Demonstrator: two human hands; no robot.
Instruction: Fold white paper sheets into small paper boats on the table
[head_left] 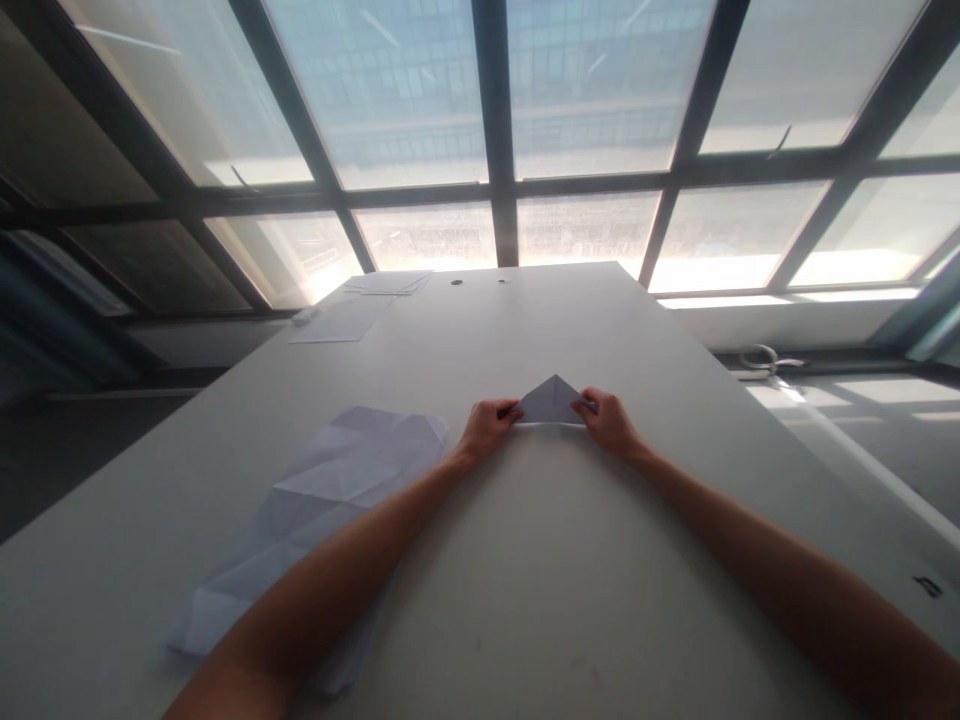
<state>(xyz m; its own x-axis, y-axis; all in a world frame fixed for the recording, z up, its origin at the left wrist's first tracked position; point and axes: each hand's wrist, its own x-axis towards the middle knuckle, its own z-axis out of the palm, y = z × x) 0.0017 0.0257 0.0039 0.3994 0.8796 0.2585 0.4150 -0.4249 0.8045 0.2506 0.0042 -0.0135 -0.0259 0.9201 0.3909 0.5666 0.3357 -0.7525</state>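
A small sheet of white paper folded to a triangle (553,402) is held up just over the white table, its point facing away from me. My left hand (489,427) pinches the triangle's left corner between thumb and fingers. At the opposite corner, my right hand (606,420) is closed on the paper in the same way. A faint crease runs down the middle of the folded paper. Left of my hands lies a larger creased sheet of paper (330,490), partly hidden under my left forearm.
Flat white sheets (337,318) lie at the table's far left corner. Two small round holes, one a dark hole (456,283), sit near the far edge of the table (585,560). Windows with dark frames (493,100) stand beyond. Right of the table a white cable (761,360) rests lower down.
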